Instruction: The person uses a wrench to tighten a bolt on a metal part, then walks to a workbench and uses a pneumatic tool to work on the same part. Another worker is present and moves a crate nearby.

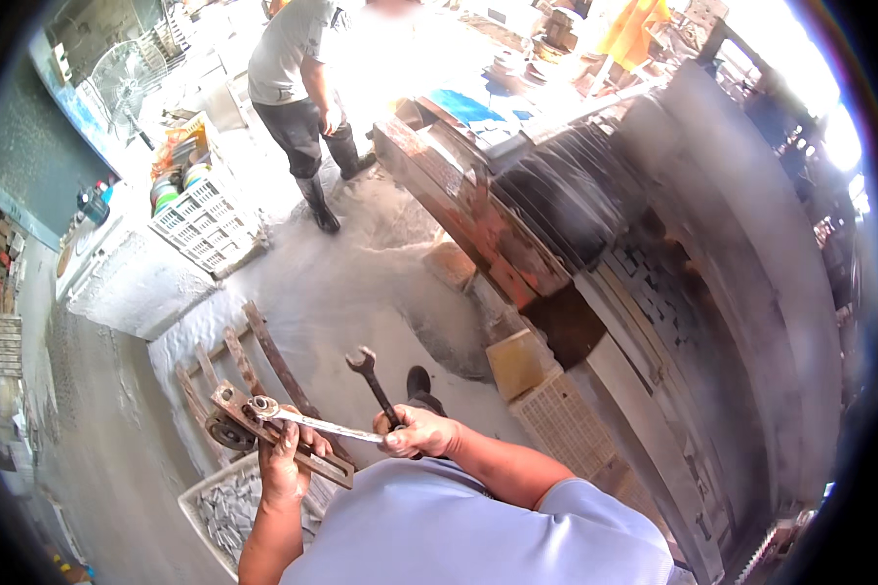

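Rust-brown metal: your left hand (285,471) curls its fingers round a slotted bracket (239,407) before your torso (458,526), dark wheel (228,432) near one end; your right hand's (419,432) fingers clench a silvery ring spanner (330,426), reaching the bracket, and a dark open-ended spanner (375,388).

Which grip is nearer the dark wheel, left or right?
Left. The left grip is just right of the dark wheel, on the slotted bar; the right grip is farther right, holding two wrenches.
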### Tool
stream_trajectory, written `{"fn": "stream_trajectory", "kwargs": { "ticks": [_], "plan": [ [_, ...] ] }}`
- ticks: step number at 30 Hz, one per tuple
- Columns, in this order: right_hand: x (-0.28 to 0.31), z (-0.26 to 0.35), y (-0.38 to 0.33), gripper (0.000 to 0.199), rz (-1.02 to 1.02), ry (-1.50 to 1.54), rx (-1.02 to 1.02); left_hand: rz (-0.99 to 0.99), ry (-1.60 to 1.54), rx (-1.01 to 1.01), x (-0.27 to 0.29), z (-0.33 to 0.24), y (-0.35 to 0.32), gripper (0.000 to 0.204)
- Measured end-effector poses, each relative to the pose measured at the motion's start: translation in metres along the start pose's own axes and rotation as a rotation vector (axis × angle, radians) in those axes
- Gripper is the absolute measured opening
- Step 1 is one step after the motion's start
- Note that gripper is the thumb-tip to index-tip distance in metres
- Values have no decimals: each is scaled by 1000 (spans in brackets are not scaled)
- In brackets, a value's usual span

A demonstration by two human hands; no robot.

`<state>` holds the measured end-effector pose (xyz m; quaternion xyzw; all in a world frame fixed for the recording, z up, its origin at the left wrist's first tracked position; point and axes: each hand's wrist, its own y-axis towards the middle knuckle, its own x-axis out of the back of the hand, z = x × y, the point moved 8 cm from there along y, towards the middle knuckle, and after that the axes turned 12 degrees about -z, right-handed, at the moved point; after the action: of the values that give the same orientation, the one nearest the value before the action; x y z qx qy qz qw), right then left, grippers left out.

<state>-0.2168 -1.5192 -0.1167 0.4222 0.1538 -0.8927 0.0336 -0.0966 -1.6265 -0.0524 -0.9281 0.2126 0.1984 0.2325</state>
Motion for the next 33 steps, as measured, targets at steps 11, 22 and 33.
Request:
{"fn": "stream_trajectory", "kwargs": {
  "ticks": [11, 22, 33],
  "plan": [
    [83, 158, 41, 42, -393, -237, 95, -86, -98, -180, -19, -82, 195, 28],
    [138, 297, 134, 28, -986, -432, 542, 277, 978, -889, -28, -72, 384, 50],
    [96, 291, 167, 33, -1290, -110, 560, 921, 1104, -589, -101, -78, 520, 39]
  ]
}}
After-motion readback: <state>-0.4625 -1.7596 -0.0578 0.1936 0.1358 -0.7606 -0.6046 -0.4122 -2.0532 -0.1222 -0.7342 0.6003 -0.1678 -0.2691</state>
